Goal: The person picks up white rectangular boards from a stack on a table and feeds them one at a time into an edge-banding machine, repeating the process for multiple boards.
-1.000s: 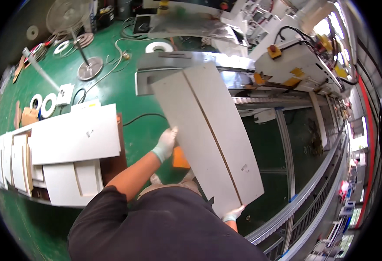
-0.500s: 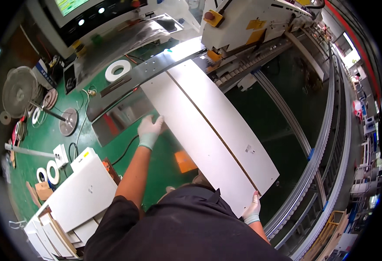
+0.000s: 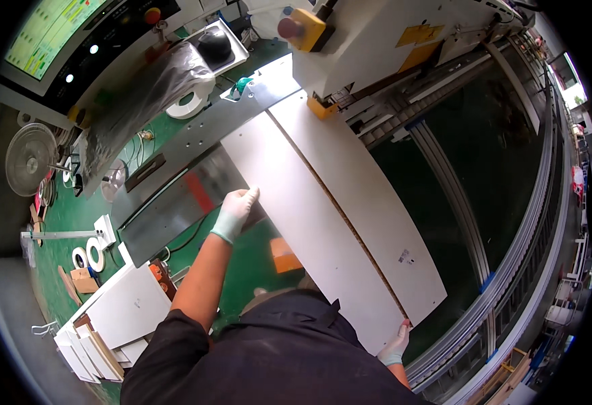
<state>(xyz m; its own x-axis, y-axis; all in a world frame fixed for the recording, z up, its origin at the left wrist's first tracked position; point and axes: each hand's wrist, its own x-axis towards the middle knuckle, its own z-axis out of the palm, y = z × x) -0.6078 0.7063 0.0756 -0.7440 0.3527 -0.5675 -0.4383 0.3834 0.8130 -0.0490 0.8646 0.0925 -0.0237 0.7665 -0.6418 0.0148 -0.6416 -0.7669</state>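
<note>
A white panel (image 3: 326, 223) slants across centre frame, far end at the metal bench (image 3: 194, 129); the left hand (image 3: 237, 208) holds its left edge, the right hand (image 3: 396, 344) its near end, lower right. Green floor (image 3: 247, 270) lies beneath; a lit screen (image 3: 51, 39) stands upper left.

The floor (image 3: 250, 260) is green — a window (image 3: 568, 75) glows.
</note>
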